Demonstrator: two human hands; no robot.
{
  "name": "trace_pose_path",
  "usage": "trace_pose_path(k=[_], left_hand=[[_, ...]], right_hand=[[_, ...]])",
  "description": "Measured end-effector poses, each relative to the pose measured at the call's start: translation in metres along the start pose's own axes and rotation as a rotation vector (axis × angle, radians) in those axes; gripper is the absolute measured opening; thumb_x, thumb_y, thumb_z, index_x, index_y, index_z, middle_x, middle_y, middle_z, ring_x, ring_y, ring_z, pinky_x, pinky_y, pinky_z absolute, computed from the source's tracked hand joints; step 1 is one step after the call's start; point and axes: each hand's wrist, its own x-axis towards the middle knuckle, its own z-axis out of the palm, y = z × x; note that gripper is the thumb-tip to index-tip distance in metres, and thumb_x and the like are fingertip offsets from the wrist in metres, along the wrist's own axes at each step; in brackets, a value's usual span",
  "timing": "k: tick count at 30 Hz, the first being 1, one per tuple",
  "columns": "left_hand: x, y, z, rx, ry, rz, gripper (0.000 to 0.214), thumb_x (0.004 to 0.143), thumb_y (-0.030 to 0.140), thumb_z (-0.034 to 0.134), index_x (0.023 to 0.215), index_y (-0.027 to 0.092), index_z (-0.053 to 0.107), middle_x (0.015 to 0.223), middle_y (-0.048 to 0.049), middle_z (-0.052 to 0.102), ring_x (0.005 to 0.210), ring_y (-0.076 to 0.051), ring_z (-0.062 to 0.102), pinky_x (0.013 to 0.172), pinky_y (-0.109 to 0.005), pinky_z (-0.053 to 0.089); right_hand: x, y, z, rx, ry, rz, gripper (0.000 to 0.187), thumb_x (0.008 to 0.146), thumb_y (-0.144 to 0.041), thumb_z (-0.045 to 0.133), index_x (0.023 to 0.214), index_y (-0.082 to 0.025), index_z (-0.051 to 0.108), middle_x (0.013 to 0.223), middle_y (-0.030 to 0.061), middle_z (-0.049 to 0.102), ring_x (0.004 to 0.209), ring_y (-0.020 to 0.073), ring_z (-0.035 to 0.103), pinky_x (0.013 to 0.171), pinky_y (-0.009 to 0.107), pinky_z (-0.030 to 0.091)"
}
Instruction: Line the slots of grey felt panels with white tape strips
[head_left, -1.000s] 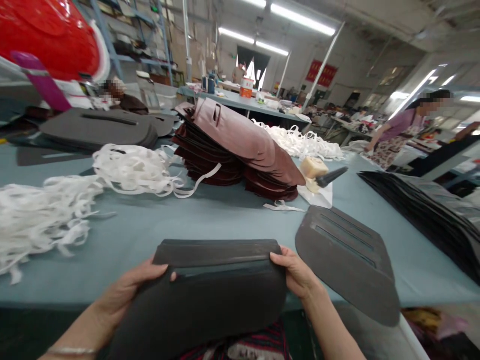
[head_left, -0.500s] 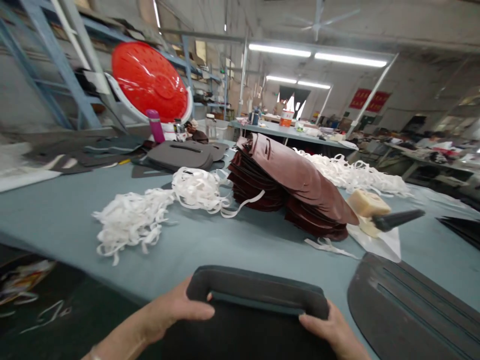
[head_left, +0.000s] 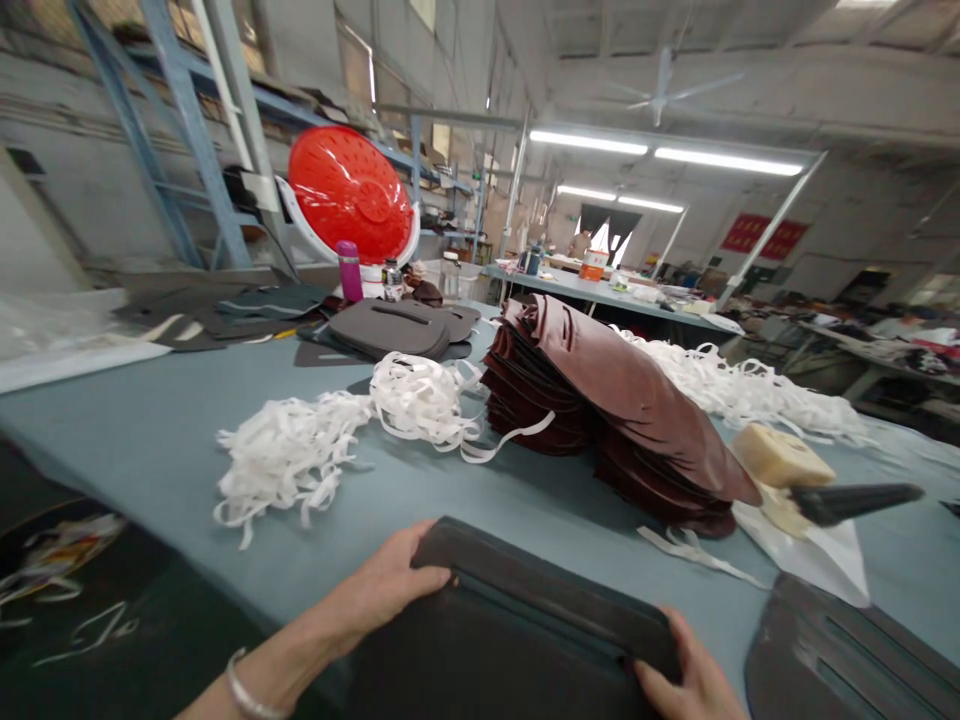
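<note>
A dark grey panel (head_left: 487,650) with a long slot below its thick upper edge is held up at the table's near edge. My left hand (head_left: 405,572) grips its upper left corner, thumb on the near face. On the right corner, my right hand (head_left: 686,668) is closed the same way, with its thumb by the slot's end. Beyond the panel lies a tall stack of brown leather-like pieces (head_left: 615,400). Another dark grey slotted piece (head_left: 847,650) rests on the table to the right of my right hand.
White strips lie in a loose pile (head_left: 289,455) and a coiled bundle (head_left: 420,395) on the blue-grey table (head_left: 150,420). At right are a yellowish block (head_left: 780,455) and a black-handled tool (head_left: 855,500). Behind stand a purple bottle (head_left: 349,270) and a red basin (head_left: 349,195).
The view has shifted, so the scene sits further right and lower. The panel now tilts down to the right, its slot narrower to see. Both hands keep their hold.
</note>
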Motion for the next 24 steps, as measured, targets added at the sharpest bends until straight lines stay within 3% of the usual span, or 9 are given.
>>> trace_pose_path(k=[3,5,9,12,14,17,19,22,24], left_hand=[[0.022,0.003,-0.016,0.199,0.205,0.137,0.047,0.075,0.031,0.065,0.119,0.022,0.051,0.123,-0.0101,0.058,0.118,-0.027,0.051,0.095,-0.037,0.043],[0.044,0.008,-0.023,0.354,0.34,0.247,0.046,0.075,0.035,0.064,0.118,0.022,0.052,0.126,-0.0109,0.053,0.122,-0.028,0.046,0.098,-0.04,0.04],[0.108,0.018,-0.012,0.646,0.414,0.495,0.041,0.08,0.031,0.056,0.119,0.02,0.05,0.122,-0.0118,0.053,0.119,-0.027,0.047,0.102,-0.042,0.036],[0.15,0.013,0.006,0.813,0.428,0.565,0.05,0.078,0.027,0.057,0.126,0.017,0.044,0.125,-0.0143,0.05,0.12,-0.028,0.045,0.103,-0.045,0.032],[0.166,0.006,0.012,0.854,0.407,0.55,0.046,0.079,0.026,0.057,0.124,0.018,0.047,0.122,-0.0128,0.053,0.118,-0.028,0.045,0.101,-0.047,0.031],[0.17,-0.004,0.003,0.915,0.372,0.492,0.02,0.088,0.032,0.046,0.096,0.02,0.06,0.101,-0.0079,0.06,0.103,-0.026,0.053,0.095,-0.047,0.034],[0.167,-0.008,-0.009,0.943,0.357,0.455,0.029,0.091,0.036,0.038,0.081,0.02,0.06,0.092,-0.0069,0.058,0.095,-0.024,0.054,0.09,-0.043,0.037],[0.163,-0.01,-0.022,0.964,0.321,0.447,0.03,0.091,0.039,0.038,0.081,0.02,0.059,0.093,-0.007,0.056,0.093,-0.024,0.053,0.087,-0.04,0.039],[0.16,-0.012,-0.021,0.98,0.293,0.473,0.025,0.088,0.04,0.042,0.088,0.021,0.058,0.095,-0.0069,0.057,0.095,-0.025,0.053,0.087,-0.04,0.04]], right_hand=[[0.031,-0.012,-0.002,-0.065,0.099,-0.079,0.047,0.056,-0.038,0.069,0.1,-0.023,0.062,0.099,0.0071,0.069,0.093,0.0278,0.063,0.075,0.035,0.049],[0.058,-0.033,0.008,-0.018,0.135,-0.068,0.042,0.058,-0.045,0.072,0.092,-0.022,0.065,0.091,0.0069,0.069,0.087,0.0254,0.062,0.07,0.033,0.047],[0.117,-0.089,0.069,0.534,-0.017,0.112,0.033,0.058,-0.045,0.08,0.069,-0.019,0.063,0.06,-0.0004,0.057,0.052,0.0111,0.046,0.048,0.025,0.036],[0.152,-0.12,0.123,0.7,-0.116,0.185,0.038,0.058,-0.05,0.079,0.066,-0.02,0.059,0.052,-0.0038,0.049,0.045,0.0091,0.041,0.041,0.023,0.032],[0.163,-0.128,0.141,0.776,-0.17,0.202,0.036,0.058,-0.048,0.079,0.066,-0.02,0.057,0.05,-0.0046,0.047,0.044,0.0087,0.041,0.041,0.023,0.034],[0.157,-0.121,0.133,0.884,-0.178,0.176,0.033,0.058,-0.042,0.079,0.07,-0.02,0.057,0.057,-0.0046,0.052,0.05,0.0081,0.046,0.048,0.022,0.04],[0.145,-0.108,0.114,0.919,-0.154,0.156,0.032,0.06,-0.041,0.077,0.073,-0.021,0.056,0.065,-0.0035,0.058,0.058,0.0082,0.052,0.054,0.022,0.043],[0.129,-0.093,0.092,0.877,-0.13,0.184,0.032,0.057,-0.035,0.078,0.076,-0.019,0.057,0.069,-0.0023,0.061,0.059,0.0084,0.054,0.052,0.021,0.042],[0.123,-0.093,0.091,0.815,-0.121,0.22,0.039,0.051,-0.027,0.081,0.081,-0.018,0.059,0.066,-0.0032,0.06,0.054,0.0085,0.052,0.048,0.021,0.038]])
